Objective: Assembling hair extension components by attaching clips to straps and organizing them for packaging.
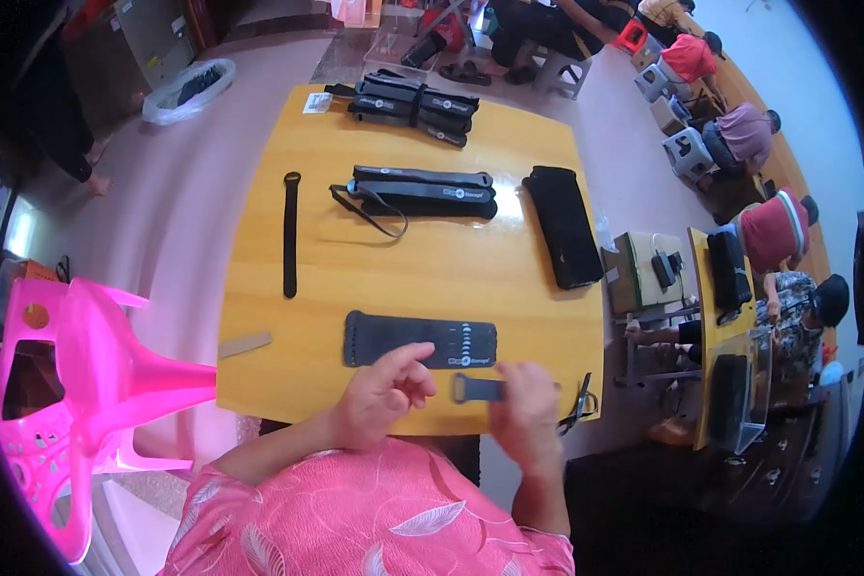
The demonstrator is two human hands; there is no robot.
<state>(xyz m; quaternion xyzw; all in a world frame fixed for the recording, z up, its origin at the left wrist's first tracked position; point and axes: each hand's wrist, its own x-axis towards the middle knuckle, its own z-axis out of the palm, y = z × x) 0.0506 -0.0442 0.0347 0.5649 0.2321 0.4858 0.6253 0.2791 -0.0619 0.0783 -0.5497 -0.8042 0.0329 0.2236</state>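
My right hand [530, 408], slightly smeared by motion, grips a short dark strap [482, 389] with a loop at its left end. It holds the strap just above the near part of the table. To its left, my left hand [386, 396] is raised with curled fingers apart and nothing in them. Just beyond both hands lies a flat dark grey stack of straps [403, 341] with white printing, its near edge partly covered by my left fingers. Beside my right wrist, some thin black straps [580, 401] lie at the table's right edge.
The yellow table [259, 211] also holds a single black strap [291, 240], a grey strip [245, 344], a strap bundle [422, 192], a tied bundle [413, 108] and a black stack [562, 226]. A pink stool [96, 355] stands left. Other people sit along the right.
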